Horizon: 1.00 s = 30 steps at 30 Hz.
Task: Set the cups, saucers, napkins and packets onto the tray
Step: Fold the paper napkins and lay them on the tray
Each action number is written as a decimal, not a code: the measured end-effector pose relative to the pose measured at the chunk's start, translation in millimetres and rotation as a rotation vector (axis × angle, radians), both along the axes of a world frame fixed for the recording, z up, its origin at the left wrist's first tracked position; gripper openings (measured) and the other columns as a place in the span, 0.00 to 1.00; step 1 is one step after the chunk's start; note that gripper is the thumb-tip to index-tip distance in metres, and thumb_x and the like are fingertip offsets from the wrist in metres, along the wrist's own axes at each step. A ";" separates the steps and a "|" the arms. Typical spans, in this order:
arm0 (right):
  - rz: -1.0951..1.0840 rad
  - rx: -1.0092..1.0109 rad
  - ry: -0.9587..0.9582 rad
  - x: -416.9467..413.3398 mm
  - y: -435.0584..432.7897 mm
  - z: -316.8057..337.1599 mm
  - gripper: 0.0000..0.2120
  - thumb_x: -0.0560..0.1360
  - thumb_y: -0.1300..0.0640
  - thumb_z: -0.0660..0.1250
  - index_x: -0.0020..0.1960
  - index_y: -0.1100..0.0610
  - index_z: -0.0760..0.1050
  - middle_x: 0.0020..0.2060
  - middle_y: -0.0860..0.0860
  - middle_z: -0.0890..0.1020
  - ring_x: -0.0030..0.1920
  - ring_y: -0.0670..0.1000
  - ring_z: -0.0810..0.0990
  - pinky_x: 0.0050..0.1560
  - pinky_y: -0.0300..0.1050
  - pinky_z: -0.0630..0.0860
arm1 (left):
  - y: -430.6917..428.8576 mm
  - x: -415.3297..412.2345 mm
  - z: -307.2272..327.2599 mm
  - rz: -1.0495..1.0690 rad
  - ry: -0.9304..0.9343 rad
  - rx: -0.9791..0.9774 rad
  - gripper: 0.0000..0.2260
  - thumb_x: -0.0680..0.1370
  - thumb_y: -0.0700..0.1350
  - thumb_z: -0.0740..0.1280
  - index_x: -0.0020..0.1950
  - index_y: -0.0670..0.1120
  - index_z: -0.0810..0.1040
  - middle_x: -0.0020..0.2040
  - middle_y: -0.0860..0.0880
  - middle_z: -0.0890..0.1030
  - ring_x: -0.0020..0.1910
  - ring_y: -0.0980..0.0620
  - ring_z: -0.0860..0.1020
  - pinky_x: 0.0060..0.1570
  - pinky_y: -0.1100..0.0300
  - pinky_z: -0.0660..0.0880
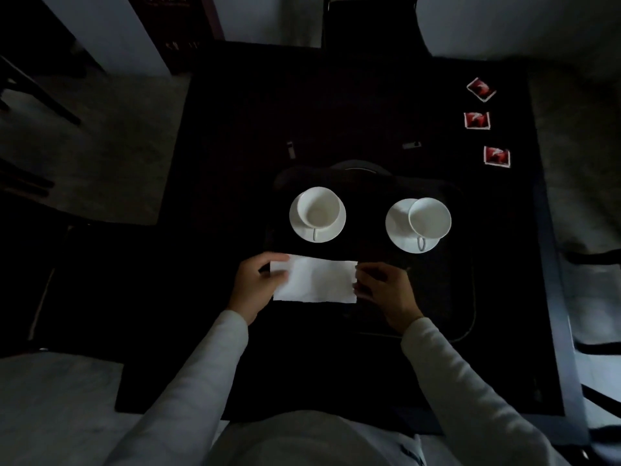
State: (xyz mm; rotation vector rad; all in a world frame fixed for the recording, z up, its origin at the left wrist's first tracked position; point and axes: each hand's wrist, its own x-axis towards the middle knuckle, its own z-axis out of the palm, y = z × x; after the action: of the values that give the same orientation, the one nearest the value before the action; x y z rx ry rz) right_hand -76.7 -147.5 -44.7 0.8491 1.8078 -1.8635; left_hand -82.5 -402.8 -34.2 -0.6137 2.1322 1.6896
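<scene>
Both hands pinch a white napkin (316, 280) over the dark tray (472, 297), the left hand (257, 284) at its left edge, the right hand (386, 287) at its right; three red packets (477, 120) lie far right, their print unreadable

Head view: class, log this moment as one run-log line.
both hands hold napkin | left hand | right hand | packets off tray

I see a white napkin (316, 280), two white cups (318, 207) on white saucers (398, 230), three red-and-white packets (477, 120), a black tray (467, 297) on a black table (235, 129), and pale grey sleeves (201, 364).
</scene>
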 end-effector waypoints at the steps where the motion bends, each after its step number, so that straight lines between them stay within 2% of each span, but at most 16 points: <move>1: 0.000 0.009 -0.012 0.6 -0.4 -3.2 0.04 0.77 0.66 0.71 0.47 0.59 0.82 0.42 0.59 0.85 0.37 0.55 0.86 0.42 0.47 0.84 | 1.0 0.0 -1.9 -0.016 -0.007 -0.027 0.13 0.73 0.35 0.73 0.49 0.54 0.86 0.49 0.57 0.85 0.49 0.56 0.83 0.46 0.64 0.78; 4: 0.011 0.049 -0.054 2.1 -3.4 -11.5 0.02 0.77 0.64 0.72 0.49 0.60 0.83 0.43 0.60 0.85 0.37 0.53 0.85 0.43 0.48 0.83 | 5.8 -0.4 -5.3 -0.050 -0.025 -0.087 0.12 0.75 0.35 0.71 0.53 0.49 0.85 0.52 0.51 0.85 0.47 0.56 0.82 0.47 0.65 0.79; 7: 0.090 0.173 -0.050 2.9 -6.8 -14.8 0.09 0.76 0.59 0.74 0.54 0.62 0.83 0.44 0.59 0.87 0.38 0.51 0.85 0.43 0.47 0.84 | 11.7 -0.8 8.3 -0.116 0.004 -0.077 0.13 0.77 0.34 0.69 0.59 0.45 0.84 0.57 0.48 0.84 0.52 0.54 0.82 0.48 0.70 0.78; 10: 0.132 0.212 0.008 2.5 -8.4 -8.7 0.12 0.73 0.53 0.77 0.55 0.55 0.83 0.46 0.53 0.87 0.45 0.51 0.86 0.48 0.49 0.83 | 18.0 2.7 37.0 -0.202 0.015 0.090 0.14 0.77 0.35 0.70 0.57 0.50 0.85 0.54 0.48 0.86 0.53 0.49 0.83 0.49 0.62 0.81; 13: 0.046 -0.086 -0.004 -1.3 -13.0 -0.8 0.15 0.75 0.51 0.75 0.60 0.53 0.80 0.55 0.53 0.86 0.58 0.53 0.84 0.53 0.46 0.80 | 21.6 9.8 64.1 -0.187 -0.014 0.427 0.13 0.75 0.37 0.72 0.56 0.50 0.86 0.54 0.48 0.86 0.55 0.50 0.84 0.50 0.59 0.80; 15: 0.025 -0.373 -0.085 -3.4 -16.1 5.5 0.24 0.74 0.43 0.72 0.65 0.54 0.79 0.64 0.56 0.82 0.65 0.56 0.80 0.59 0.48 0.78 | 20.7 14.0 73.3 -0.109 -0.015 0.595 0.14 0.74 0.36 0.71 0.57 0.47 0.85 0.56 0.45 0.86 0.57 0.48 0.83 0.53 0.58 0.80; 17: 0.062 -0.604 -0.149 -2.7 -19.0 11.0 0.31 0.72 0.36 0.70 0.67 0.54 0.79 0.66 0.56 0.81 0.67 0.55 0.79 0.65 0.53 0.75 | 16.6 15.9 75.3 -0.029 0.001 0.658 0.15 0.72 0.34 0.71 0.57 0.46 0.85 0.55 0.45 0.86 0.55 0.49 0.84 0.52 0.61 0.79; 19: 0.064 -0.726 -0.177 -1.0 -21.9 13.5 0.30 0.70 0.36 0.73 0.64 0.55 0.82 0.64 0.58 0.82 0.64 0.56 0.81 0.62 0.53 0.79 | 10.8 15.8 71.6 0.018 0.025 0.627 0.15 0.72 0.34 0.72 0.55 0.47 0.86 0.53 0.46 0.86 0.53 0.52 0.84 0.50 0.64 0.79; 22: 0.044 -0.633 -0.149 0.3 -21.4 11.1 0.23 0.71 0.47 0.78 0.60 0.60 0.83 0.60 0.62 0.84 0.59 0.61 0.84 0.54 0.53 0.82 | -0.6 12.7 54.8 0.023 0.005 0.451 0.16 0.76 0.31 0.68 0.56 0.49 0.85 0.57 0.46 0.86 0.57 0.49 0.83 0.53 0.58 0.79; 24: 0.021 -0.515 -0.096 -0.5 -18.1 4.7 0.16 0.74 0.53 0.77 0.57 0.62 0.84 0.55 0.63 0.85 0.54 0.62 0.85 0.51 0.52 0.83 | -6.9 9.0 37.3 0.003 -0.008 0.268 0.16 0.78 0.32 0.68 0.56 0.52 0.85 0.57 0.47 0.85 0.57 0.49 0.83 0.56 0.54 0.80; 27: -0.006 -0.250 -0.032 -1.2 -14.0 -9.9 0.05 0.77 0.60 0.72 0.48 0.60 0.86 0.45 0.60 0.87 0.45 0.59 0.83 0.46 0.50 0.83 | -9.3 3.4 10.1 -0.017 -0.019 0.070 0.17 0.77 0.34 0.69 0.58 0.54 0.84 0.55 0.50 0.85 0.56 0.50 0.83 0.56 0.56 0.80; 30: 0.065 0.037 -0.020 1.1 -9.0 -24.7 0.05 0.78 0.60 0.72 0.48 0.60 0.85 0.46 0.65 0.86 0.45 0.59 0.83 0.54 0.63 0.80 | -6.4 -2.1 -11.1 -0.061 -0.049 -0.033 0.18 0.76 0.35 0.69 0.60 0.55 0.82 0.55 0.50 0.84 0.54 0.52 0.84 0.54 0.54 0.81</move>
State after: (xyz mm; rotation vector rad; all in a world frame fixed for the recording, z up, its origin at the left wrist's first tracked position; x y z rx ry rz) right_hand -75.5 -156.5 -69.3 0.8093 1.8409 -1.7799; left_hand -84.6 -409.2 -45.3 -0.5875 2.1262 1.5946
